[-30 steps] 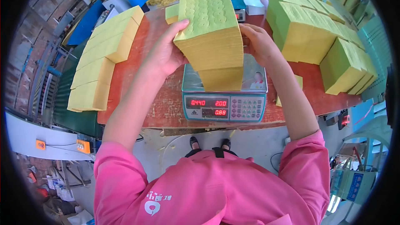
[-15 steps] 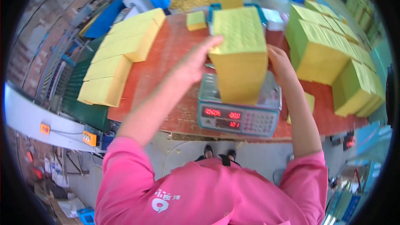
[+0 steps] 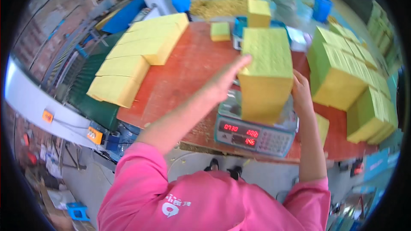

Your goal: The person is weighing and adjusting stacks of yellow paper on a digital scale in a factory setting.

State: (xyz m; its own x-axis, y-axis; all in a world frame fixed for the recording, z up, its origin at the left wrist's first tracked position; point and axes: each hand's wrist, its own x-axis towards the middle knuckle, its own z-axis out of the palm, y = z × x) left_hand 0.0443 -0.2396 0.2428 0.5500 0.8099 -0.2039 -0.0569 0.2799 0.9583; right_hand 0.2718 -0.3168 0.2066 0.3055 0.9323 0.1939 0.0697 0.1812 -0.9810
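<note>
A tall stack of yellow paper (image 3: 264, 96) stands upright on a digital weighing scale (image 3: 222, 140) with lit red digits. My left hand (image 3: 228, 78) grips the left side of the stack, its thumb near the top edge. On the opposite side my right hand (image 3: 301, 93) is pressed to the stack, with its fingers partly hidden behind the paper. Embossed marks cover the top sheet. Most of the scale's pan is hidden under the stack.
Rows of yellow paper blocks (image 3: 120, 77) line the left of the red table (image 3: 180, 55); more paper stacks (image 3: 338, 75) fill its right. Behind the scale stand a small paper block (image 3: 220, 31) and a taller one (image 3: 258, 13). Beyond is a blue bin (image 3: 322, 8).
The whole view has shifted, so the table and scale appear lower and further right. Both hands stay on the paper stack. The red digits on the scale have changed.
</note>
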